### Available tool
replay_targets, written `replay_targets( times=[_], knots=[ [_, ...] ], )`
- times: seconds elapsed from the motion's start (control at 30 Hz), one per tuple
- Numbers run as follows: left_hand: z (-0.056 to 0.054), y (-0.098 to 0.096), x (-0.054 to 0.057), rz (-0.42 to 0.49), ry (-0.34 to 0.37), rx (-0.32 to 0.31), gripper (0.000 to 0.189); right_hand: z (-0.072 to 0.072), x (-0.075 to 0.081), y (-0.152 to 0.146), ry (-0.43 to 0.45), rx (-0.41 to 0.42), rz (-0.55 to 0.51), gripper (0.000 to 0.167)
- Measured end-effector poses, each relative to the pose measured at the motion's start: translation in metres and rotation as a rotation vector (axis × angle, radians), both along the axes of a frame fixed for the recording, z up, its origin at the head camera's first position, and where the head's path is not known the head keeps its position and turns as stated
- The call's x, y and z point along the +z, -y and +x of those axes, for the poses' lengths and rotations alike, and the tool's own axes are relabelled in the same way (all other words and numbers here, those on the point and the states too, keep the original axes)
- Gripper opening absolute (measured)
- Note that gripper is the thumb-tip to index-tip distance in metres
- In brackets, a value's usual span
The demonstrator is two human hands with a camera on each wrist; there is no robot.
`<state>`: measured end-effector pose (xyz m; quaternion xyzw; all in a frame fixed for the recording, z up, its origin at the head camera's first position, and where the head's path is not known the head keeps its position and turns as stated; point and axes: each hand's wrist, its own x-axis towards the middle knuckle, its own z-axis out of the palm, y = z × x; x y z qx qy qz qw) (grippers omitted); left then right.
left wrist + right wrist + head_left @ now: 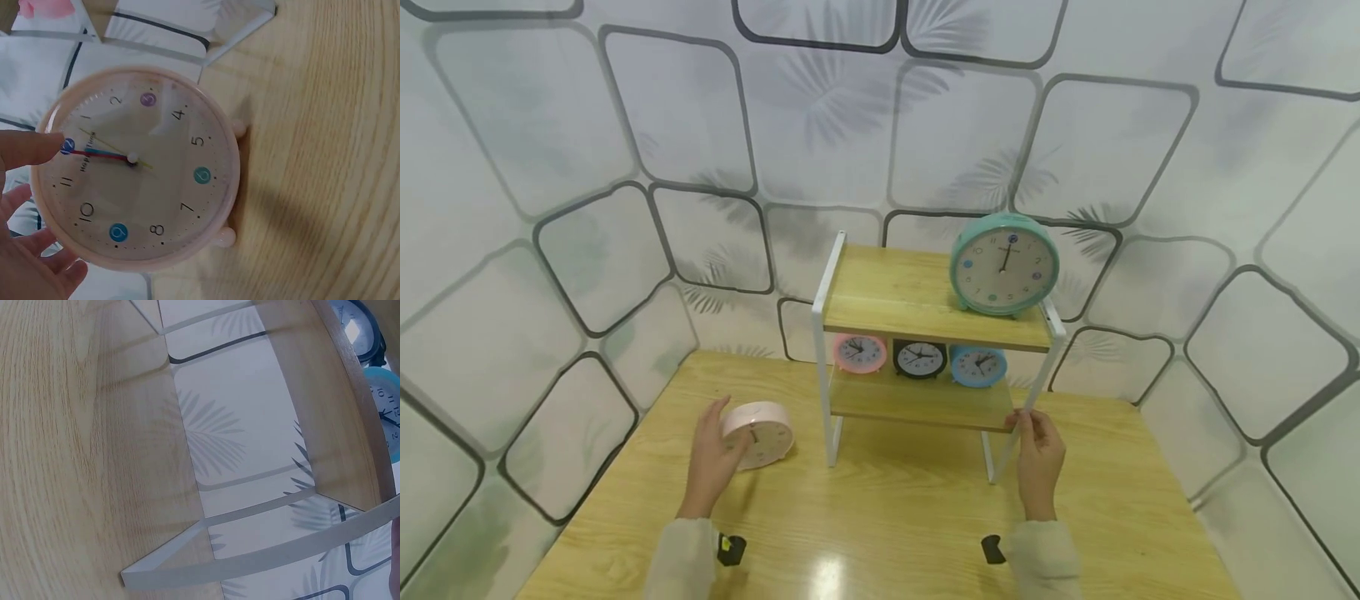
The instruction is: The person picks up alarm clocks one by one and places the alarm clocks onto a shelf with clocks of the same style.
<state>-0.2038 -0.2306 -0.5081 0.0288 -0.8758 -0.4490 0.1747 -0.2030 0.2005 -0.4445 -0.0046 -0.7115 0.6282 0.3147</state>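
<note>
A pale pink round alarm clock (169,206) stands on its small feet on the wooden table. At its left side is my left hand (711,462), fingers fairly straight and spread along the rim. The thumb (31,148) overlaps the clock face at the 12 in the left wrist view. My right hand (1040,454) pinches the front right upright of a two-tier shelf (895,304), close to the lower board's corner. In the right wrist view only a sliver of that hand shows at the edge, beside the white metal frame (262,557).
A large teal clock (1004,265) stands at the upper board's right end. Pink (860,354), black (919,359) and blue (978,366) clocks line the lower board. A patterned wall covering (820,125) surrounds the table (880,533) at the back and sides.
</note>
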Motion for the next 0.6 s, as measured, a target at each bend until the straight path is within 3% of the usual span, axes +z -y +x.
replay_targets(
  times=[0.17,0.37,0.6],
  knots=[
    [-0.005,0.003,-0.005,0.063,0.13,-0.03,0.068,0.0,0.0,0.0,0.003,0.003,-0.007,0.024],
    [-0.004,0.005,-0.009,0.049,0.138,0.009,0.061,0.0,0.002,-0.001,0.013,0.002,-0.013,0.025],
    [0.005,0.004,-0.012,0.02,0.118,0.058,0.059,0.0,0.001,-0.001,0.042,-0.006,-0.017,0.025]
  ],
)
